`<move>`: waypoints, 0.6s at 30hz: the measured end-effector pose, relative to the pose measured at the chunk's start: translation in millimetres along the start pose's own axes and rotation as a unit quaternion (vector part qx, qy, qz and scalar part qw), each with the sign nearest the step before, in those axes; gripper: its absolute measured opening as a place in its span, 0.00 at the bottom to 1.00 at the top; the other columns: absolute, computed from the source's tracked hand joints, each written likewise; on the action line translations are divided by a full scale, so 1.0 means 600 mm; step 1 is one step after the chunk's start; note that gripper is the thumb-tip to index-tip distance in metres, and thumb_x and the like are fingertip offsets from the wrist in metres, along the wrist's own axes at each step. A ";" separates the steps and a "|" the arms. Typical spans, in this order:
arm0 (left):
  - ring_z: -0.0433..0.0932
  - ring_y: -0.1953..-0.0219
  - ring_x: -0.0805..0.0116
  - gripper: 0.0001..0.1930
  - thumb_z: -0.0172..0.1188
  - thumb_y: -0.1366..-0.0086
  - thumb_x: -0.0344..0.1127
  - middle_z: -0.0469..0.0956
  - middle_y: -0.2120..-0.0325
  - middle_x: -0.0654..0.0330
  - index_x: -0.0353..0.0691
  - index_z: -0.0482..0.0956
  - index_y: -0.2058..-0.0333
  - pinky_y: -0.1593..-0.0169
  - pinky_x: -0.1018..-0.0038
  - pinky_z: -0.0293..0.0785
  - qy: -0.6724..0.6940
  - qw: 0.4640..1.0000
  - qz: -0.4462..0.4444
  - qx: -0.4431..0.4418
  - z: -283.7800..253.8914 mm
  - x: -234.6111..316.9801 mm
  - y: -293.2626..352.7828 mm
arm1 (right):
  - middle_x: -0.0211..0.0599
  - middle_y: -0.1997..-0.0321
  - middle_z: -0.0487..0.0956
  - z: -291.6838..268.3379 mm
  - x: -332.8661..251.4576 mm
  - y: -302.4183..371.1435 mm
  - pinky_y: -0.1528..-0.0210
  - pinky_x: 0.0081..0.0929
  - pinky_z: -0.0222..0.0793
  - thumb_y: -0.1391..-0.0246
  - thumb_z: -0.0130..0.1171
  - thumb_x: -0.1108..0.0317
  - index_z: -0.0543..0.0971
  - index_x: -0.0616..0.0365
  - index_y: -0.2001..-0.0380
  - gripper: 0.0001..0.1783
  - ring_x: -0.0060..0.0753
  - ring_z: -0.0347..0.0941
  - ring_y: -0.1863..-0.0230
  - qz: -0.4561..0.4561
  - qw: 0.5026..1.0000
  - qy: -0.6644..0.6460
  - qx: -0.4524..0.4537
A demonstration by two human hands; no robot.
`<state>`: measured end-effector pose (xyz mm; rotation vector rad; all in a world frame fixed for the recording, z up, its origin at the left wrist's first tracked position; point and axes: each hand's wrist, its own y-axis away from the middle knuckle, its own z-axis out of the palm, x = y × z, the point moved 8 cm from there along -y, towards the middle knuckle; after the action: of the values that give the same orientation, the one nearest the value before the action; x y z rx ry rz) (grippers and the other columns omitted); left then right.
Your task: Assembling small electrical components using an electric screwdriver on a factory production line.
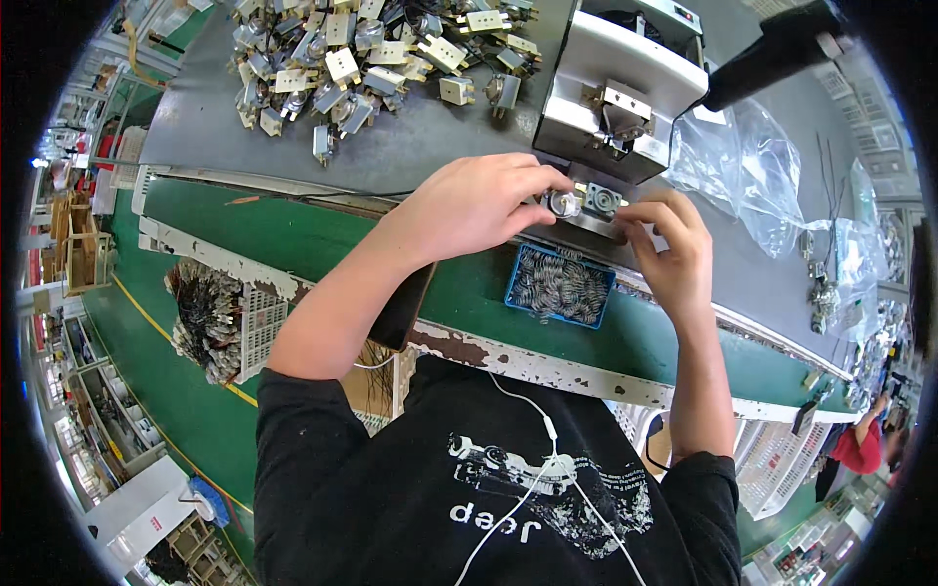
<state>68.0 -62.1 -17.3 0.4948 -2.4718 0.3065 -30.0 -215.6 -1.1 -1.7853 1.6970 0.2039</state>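
Observation:
My left hand [498, 200] is closed, thumb and fingertips pinching a small round metal part [561, 203] with a pale middle. Right beside that lies a small square grey metal housing [602, 200] with a round hollow, at the foot of the bench machine [611, 98]. The thumb and forefinger of my right hand [674, 244] are closed at the housing's right end. Just below the hands, a blue tray [560, 283] full of small metal coil springs stands on the green ledge.
A large heap of metal-and-cream block assemblies [362, 63] covers the back left of the grey table. Clear plastic bags [752, 166] lie to the right, below a black arm [777, 54]. A dark flat panel [403, 308] stands by my left forearm. Cable bundles [207, 317] hang over a white crate.

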 end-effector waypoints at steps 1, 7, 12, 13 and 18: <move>0.80 0.60 0.56 0.16 0.62 0.36 0.42 0.80 0.62 0.58 0.45 0.79 0.52 0.56 0.63 0.77 0.001 1.000 0.000 -0.002 0.001 0.000 0.001 | 0.35 0.64 0.79 -0.012 0.001 0.002 0.63 0.28 0.73 0.53 0.68 0.80 0.85 0.55 0.62 0.14 0.32 0.77 0.64 -0.005 0.999 -0.025 0.026; 0.80 0.64 0.58 0.18 0.65 0.38 0.38 0.80 0.62 0.57 0.44 0.79 0.50 0.60 0.67 0.76 0.003 0.999 0.025 0.029 -0.004 0.001 -0.002 | 0.36 0.60 0.82 -0.058 0.024 0.012 0.64 0.21 0.72 0.54 0.69 0.83 0.85 0.60 0.65 0.11 0.24 0.76 0.64 0.044 0.992 -0.113 0.046; 0.80 0.64 0.59 0.18 0.65 0.38 0.38 0.80 0.64 0.57 0.44 0.79 0.50 0.60 0.67 0.76 0.007 0.999 0.029 0.040 -0.002 0.001 -0.004 | 0.32 0.65 0.80 0.002 -0.009 0.040 0.67 0.24 0.71 0.58 0.71 0.80 0.84 0.57 0.65 0.13 0.27 0.76 0.68 0.030 0.983 -0.126 -0.134; 0.80 0.64 0.59 0.18 0.65 0.38 0.38 0.79 0.64 0.56 0.45 0.79 0.50 0.60 0.67 0.76 0.011 0.998 0.035 0.046 -0.003 0.003 -0.005 | 0.32 0.64 0.79 0.014 -0.016 0.051 0.67 0.26 0.72 0.57 0.70 0.78 0.85 0.53 0.63 0.14 0.30 0.76 0.68 0.052 0.976 -0.127 -0.169; 0.80 0.65 0.60 0.18 0.66 0.39 0.36 0.79 0.65 0.57 0.45 0.79 0.49 0.61 0.68 0.76 0.015 0.999 0.027 0.039 -0.006 0.008 -0.002 | 0.35 0.63 0.78 0.021 -0.039 0.052 0.66 0.28 0.72 0.58 0.72 0.75 0.85 0.51 0.59 0.18 0.32 0.76 0.68 0.030 0.983 -0.047 -0.175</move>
<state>66.7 -63.5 -11.6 0.4519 -2.4539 0.4298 -58.6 -187.5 -9.4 -1.9372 1.7289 0.6365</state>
